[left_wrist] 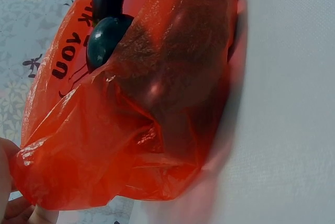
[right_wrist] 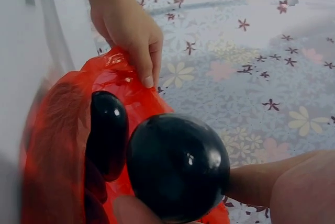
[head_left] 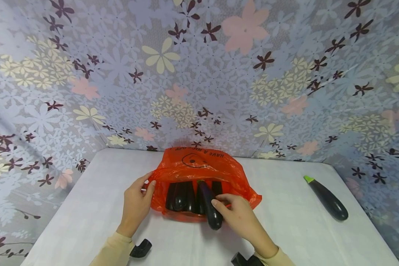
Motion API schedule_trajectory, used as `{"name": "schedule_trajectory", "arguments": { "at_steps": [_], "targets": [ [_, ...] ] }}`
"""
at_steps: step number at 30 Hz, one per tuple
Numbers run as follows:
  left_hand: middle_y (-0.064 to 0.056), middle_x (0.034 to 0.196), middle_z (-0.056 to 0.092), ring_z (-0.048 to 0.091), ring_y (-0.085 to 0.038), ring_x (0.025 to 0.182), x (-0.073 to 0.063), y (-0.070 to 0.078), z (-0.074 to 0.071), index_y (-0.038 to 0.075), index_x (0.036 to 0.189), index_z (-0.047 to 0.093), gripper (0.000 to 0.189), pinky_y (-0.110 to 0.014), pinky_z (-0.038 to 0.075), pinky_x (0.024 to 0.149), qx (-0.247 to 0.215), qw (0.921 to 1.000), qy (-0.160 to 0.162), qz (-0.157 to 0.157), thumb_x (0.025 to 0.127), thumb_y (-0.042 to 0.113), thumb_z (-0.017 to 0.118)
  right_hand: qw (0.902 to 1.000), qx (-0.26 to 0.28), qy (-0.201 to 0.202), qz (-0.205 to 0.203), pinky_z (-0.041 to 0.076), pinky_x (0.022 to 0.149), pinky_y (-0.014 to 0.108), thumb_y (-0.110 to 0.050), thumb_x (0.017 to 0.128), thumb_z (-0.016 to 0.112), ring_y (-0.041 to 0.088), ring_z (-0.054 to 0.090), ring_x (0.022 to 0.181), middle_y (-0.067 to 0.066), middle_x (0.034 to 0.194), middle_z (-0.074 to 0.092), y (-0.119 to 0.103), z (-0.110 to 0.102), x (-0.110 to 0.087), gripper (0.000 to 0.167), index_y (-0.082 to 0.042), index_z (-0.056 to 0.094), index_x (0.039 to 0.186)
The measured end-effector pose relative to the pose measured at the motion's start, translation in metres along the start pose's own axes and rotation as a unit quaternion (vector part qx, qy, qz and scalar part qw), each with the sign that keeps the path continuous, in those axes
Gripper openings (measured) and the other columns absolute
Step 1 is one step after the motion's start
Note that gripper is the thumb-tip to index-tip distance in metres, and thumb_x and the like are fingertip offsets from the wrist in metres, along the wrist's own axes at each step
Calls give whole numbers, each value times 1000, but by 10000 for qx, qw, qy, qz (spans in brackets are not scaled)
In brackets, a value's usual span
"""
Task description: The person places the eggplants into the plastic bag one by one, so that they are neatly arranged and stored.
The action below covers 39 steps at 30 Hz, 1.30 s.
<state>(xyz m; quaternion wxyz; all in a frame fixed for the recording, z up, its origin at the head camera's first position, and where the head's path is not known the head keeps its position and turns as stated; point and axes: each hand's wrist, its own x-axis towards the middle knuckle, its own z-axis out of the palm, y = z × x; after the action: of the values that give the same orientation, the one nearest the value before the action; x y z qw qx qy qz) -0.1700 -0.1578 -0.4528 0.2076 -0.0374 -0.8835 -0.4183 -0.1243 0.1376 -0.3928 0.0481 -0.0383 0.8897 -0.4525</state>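
Note:
A red plastic bag (head_left: 212, 162) with a smiling face printed on it lies with its mouth toward me in the head view. Pinching the bag's left edge is my left hand (head_left: 136, 203). Several dark eggplants (head_left: 180, 197) lie side by side inside the opening. My right hand (head_left: 237, 214) grips another eggplant (head_left: 213, 216) between thumb and fingers; its green stem end points into the bag and its round end sticks out over the front rim. In the right wrist view, that round end (right_wrist: 178, 169) fills the middle, close to the camera.
One more eggplant (head_left: 329, 199) lies on the white table (head_left: 279, 229) at the right, its green stem pointing away. A flowered cloth (head_left: 203, 85) hangs behind the table. Black wrist-worn pieces (head_left: 141, 248) show at both sleeves.

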Motion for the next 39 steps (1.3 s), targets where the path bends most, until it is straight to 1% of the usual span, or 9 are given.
{"name": "schedule_trajectory", "arguments": {
  "at_steps": [6,12,16,24,29,36,39],
  "targets": [
    [-10,111,70,62,-19,82,-1,0,0,7,135,64,38,-23,56,66,8,10000,7,31,98,18,67,10000,-50,60,-47,50,64,28,-32,95,70,12,58,73,-3,89,70,2,8,6,31,-5,74,109],
    [-10,113,70,62,-19,83,-1,-1,-1,7,135,63,39,-23,56,67,19,10000,-18,26,98,18,67,9999,28,93,-105,52,62,28,-31,95,69,10,61,71,-1,89,71,4,16,12,34,-2,73,112],
    [-10,112,70,62,-19,83,-1,-1,-1,7,135,63,39,-23,56,67,12,10000,-18,2,98,18,67,9996,-7,156,-216,53,64,27,-30,96,68,9,63,76,-1,89,72,6,21,16,34,-1,73,112],
    [-10,114,70,62,-19,84,-2,-2,0,8,136,63,39,-22,56,69,-4,10000,-31,4,98,19,67,9993,-48,243,-276,56,70,30,-30,97,67,12,65,80,1,90,73,10,31,25,35,0,72,114],
    [-10,115,70,62,-19,84,-2,-2,0,8,136,63,39,-22,55,69,-22,10000,-53,-22,99,19,66,9990,-120,350,-254,57,72,32,-29,98,66,13,66,81,1,90,73,12,35,31,33,0,72,114],
    [-10,114,70,62,-19,83,-2,-2,0,8,136,63,39,-22,55,68,-63,10000,-44,-13,98,18,67,9991,-132,362,-165,58,75,35,-27,98,66,17,66,83,6,94,73,11,39,36,35,3,70,116],
    [-10,114,70,62,-19,83,-2,-2,0,8,136,63,39,-22,55,68,-79,10000,-41,-9,98,18,67,9991,-170,377,-127,58,74,35,-28,98,66,17,65,82,6,95,73,11,40,38,36,3,70,116]
  ]
}}
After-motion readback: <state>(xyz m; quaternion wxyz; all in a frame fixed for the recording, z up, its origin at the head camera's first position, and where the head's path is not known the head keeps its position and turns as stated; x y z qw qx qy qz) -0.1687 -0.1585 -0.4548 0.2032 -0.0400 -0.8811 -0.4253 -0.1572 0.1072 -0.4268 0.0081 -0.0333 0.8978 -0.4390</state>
